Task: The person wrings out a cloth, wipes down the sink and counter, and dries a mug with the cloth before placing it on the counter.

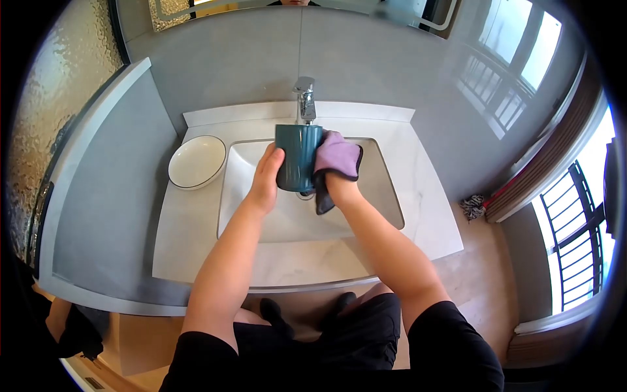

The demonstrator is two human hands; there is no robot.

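Observation:
A dark teal cup [298, 159] is held above the sink [243, 225]. My left hand [266, 178] grips its left side, thumb across the front and the other fingers mostly hidden behind. A purple cloth with black edging [338, 155] covers much of my right hand [341, 186], which is closed on it and presses it against the cup's right side. One dark corner of the cloth hangs down below the wrist. Just behind the cup stands the chrome faucet [305, 98]; the drain [305, 195] shows partly beneath it.
On the counter's left lies a white bowl with a dark rim [197, 162]. A grey partition [104, 196] borders the left side, and a tiled wall [241, 59] rises behind the sink. A curtain [555, 157] and window railing [578, 235] are at the right.

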